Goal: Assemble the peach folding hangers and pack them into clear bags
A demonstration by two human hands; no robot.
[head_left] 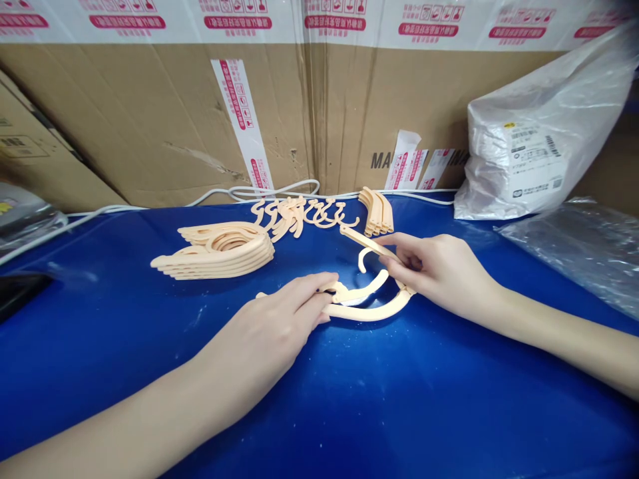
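Behind our glossy blue table (319, 412), its near edge cut off, stand cardboard boxes (174, 120). Midway between its side edges we hold a smooth, curved, peach hanger (374, 314): our left hand (287, 309) pinches its left part, covering much of it; our right hand (432, 263) grips its slim straight arm (364, 242). Toward the far edge lie stacked hanger bodies (224, 265), curved pieces (377, 211) and S-shaped hooks (289, 216), too tangled to count.

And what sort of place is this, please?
Probably a small workshop or a packing area: large taped cardboard boxes stand behind a blue work surface, which holds a neat stack of beige parts and a labelled plastic bag.
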